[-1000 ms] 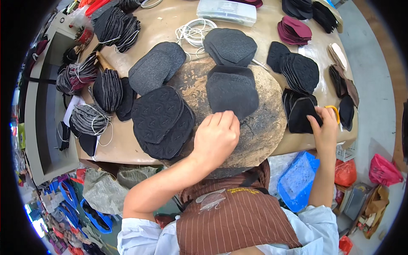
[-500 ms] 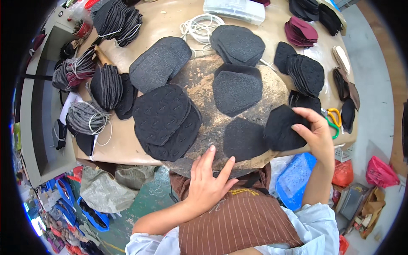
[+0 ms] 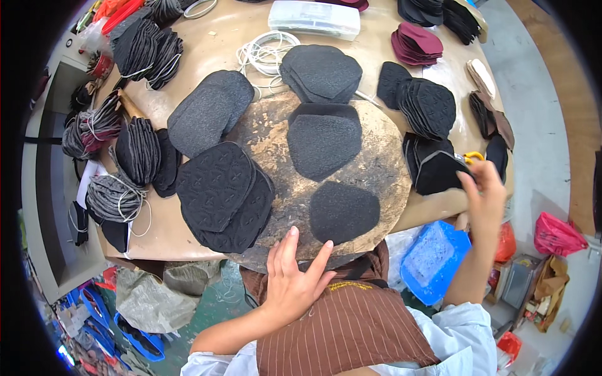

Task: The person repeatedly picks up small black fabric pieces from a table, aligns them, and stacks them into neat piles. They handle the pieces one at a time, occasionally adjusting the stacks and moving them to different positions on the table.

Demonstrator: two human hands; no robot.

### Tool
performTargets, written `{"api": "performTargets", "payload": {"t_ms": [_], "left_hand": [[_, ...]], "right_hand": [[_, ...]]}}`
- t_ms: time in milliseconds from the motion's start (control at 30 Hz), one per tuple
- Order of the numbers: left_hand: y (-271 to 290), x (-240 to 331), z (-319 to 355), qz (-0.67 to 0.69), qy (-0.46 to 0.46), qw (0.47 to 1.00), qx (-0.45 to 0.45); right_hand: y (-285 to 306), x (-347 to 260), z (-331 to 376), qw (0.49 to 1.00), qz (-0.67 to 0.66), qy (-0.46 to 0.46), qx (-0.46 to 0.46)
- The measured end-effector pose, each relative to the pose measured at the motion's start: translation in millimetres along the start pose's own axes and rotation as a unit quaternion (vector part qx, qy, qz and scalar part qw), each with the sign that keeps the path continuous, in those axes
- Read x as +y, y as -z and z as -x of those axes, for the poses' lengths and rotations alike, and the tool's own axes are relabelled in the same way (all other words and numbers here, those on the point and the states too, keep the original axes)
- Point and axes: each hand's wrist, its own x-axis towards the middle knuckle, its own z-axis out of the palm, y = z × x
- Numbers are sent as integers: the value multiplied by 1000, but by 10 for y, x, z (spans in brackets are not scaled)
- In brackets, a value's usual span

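Observation:
My left hand [image 3: 293, 272] lies with fingers spread at the near edge of the round wooden block [image 3: 282, 182]. Its index fingertip reaches the lower edge of a black, many-sided fabric piece [image 3: 345, 212]. At the right, the bent fingers of my right hand [image 3: 484, 191] pinch the right corner of another black fabric piece [image 3: 439, 174], which lies over a small black pile [image 3: 421, 147]. Farther up the block are overlapping dark textured pieces [image 3: 324, 141]. Left of them sits a stack of black quilted pieces [image 3: 216, 188].
More dark stacks [image 3: 323, 72] stand beyond the block, beside a coiled white cord [image 3: 266, 53] and a clear plastic box [image 3: 313, 19]. Tied bundles [image 3: 116, 197] line the left side. Yellow-handled scissors [image 3: 473, 156] lie behind my right hand. A blue tray [image 3: 434, 263] is below the table edge.
My right hand has moved right with the black piece, from beside the block's near piece onto the small pile. The left hand stays at the block's edge. The whole view has shifted slightly.

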Motion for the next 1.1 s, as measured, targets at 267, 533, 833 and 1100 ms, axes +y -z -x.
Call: {"api": "performTargets", "payload": {"t_ms": [267, 533, 833, 1100], "left_hand": [[-17, 18, 14, 10, 12, 1000, 3], [-16, 14, 6, -10, 0, 1000, 7], [-16, 24, 12, -12, 15, 1000, 12], [-24, 17, 3, -5, 4, 1000, 13]], "right_hand": [[-176, 75, -230, 991, 77, 95, -58], [-288, 246, -245, 989, 49, 98, -98], [-342, 164, -117, 967, 159, 195, -35], [-325, 138, -118, 984, 119, 129, -43]]}}
